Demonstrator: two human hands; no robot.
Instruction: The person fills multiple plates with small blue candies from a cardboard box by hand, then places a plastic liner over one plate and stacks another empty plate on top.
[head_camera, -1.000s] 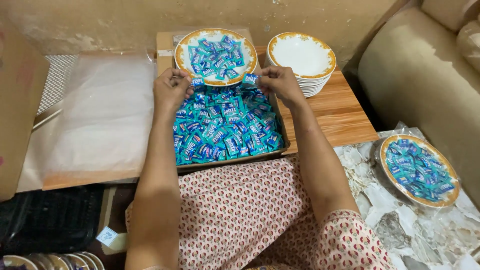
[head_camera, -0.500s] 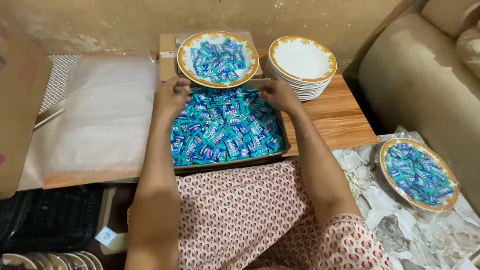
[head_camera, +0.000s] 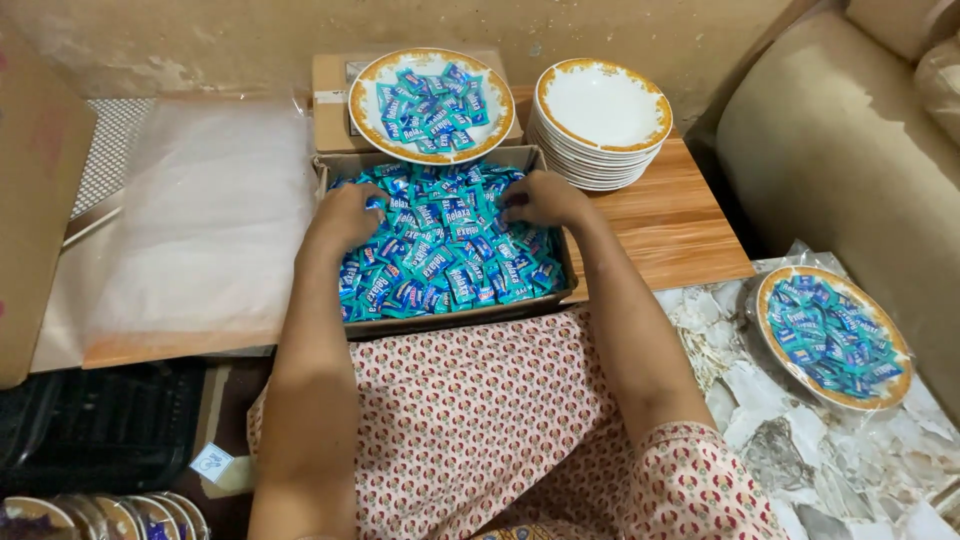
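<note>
A shallow cardboard box full of blue-wrapped candies sits in front of me on a wooden table. My left hand rests palm down on the candies at the box's left side, fingers curled into the pile. My right hand lies on the candies at the upper right, fingers bent into them. Just behind the box a gold-rimmed white plate heaped with the same candies stands on a small carton.
A stack of bare gold-rimmed plates stands at the back right. A wrapped plate of candies lies on the marble-pattern surface at right. Clear plastic sheets lie left of the box. A beige cushion rises at right.
Both hands left the filled plate, which now rests on the carton behind the box, and came down into the candies in the box.
</note>
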